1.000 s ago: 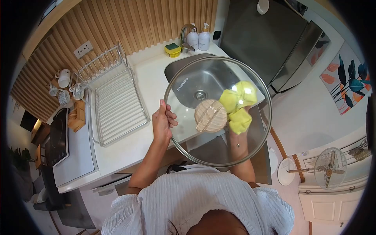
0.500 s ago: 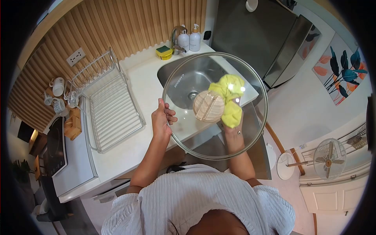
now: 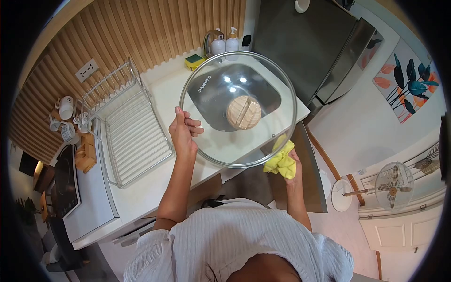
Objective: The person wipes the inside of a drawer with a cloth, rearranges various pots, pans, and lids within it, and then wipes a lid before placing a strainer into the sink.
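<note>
So, kitchen shot from above: a big stainless refrigerator [image 3: 310, 42] stood on the right, next to a white countertop [image 3: 155, 174] with a wire dish rack [image 3: 134, 136] on it and a steel sink [image 3: 270, 94] set into its far end. Over that sink the person held up a round glass lid [image 3: 225, 141], its face turned up toward the camera and the sink visible right through it. The left hand [image 3: 182, 134] was grasping the lid by its left rim, thumb on the near face and fingers wrapped over the edge, carrying it alone. The right hand [image 3: 294, 164] sat lower, clenched around a bunched yellow cloth [image 3: 281, 160] at the lid's lower-right rim; couldn't tell whether the cloth actually touched the glass. So from the cloth hand the lid lay up and to the left, and that hand was the nearer one to the rim's near edge, opposite the grip. The wooden knob [image 3: 244, 113] in the centre faced the person. A yellow-green sponge [image 3: 194, 61] and two soap bottles [image 3: 225, 44] sat behind the sink.
</note>
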The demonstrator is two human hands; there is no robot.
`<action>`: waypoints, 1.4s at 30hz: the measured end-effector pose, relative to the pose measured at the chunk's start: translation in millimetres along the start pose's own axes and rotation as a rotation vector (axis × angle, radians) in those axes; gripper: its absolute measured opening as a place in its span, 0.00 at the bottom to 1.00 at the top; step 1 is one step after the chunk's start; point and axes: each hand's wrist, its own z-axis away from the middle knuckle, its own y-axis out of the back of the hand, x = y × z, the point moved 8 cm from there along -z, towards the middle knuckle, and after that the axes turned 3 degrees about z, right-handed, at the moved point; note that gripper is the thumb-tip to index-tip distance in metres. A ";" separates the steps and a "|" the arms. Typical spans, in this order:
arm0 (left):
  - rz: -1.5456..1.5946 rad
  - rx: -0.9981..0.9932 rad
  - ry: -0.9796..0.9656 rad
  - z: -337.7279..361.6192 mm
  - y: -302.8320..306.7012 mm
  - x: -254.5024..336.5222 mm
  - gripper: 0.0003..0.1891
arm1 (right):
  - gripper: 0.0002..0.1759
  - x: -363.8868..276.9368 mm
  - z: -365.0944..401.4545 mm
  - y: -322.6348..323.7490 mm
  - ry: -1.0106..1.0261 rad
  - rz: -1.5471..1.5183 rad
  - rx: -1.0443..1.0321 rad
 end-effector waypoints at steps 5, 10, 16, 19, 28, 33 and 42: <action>-0.006 -0.044 -0.050 -17.2 2.9 -2.2 0.21 | 0.22 -3.5 9.6 0.5 -0.079 -0.044 0.127; 0.010 -0.053 -0.065 -31.4 -4.9 7.5 0.21 | 0.12 -26.8 11.0 -8.3 0.033 0.211 0.344; -0.037 -0.322 -0.208 -60.5 -61.8 46.0 0.15 | 0.10 -53.0 -5.6 -38.6 0.157 0.473 0.360; -0.123 -0.386 -0.349 -76.5 -106.8 44.6 0.13 | 0.10 -45.8 -22.3 -34.2 0.129 0.489 0.343; -1.070 -0.444 -0.902 -103.3 -188.6 -52.5 0.12 | 0.17 -2.1 -109.2 -4.6 0.357 0.952 0.187; -1.217 -0.517 -0.924 -127.2 -190.8 -114.0 0.12 | 0.17 13.3 -118.9 -48.2 0.679 1.563 -0.025; -1.340 -0.573 -1.139 -156.9 -180.0 -167.8 0.12 | 0.15 23.5 -133.4 -57.7 0.687 1.619 -0.208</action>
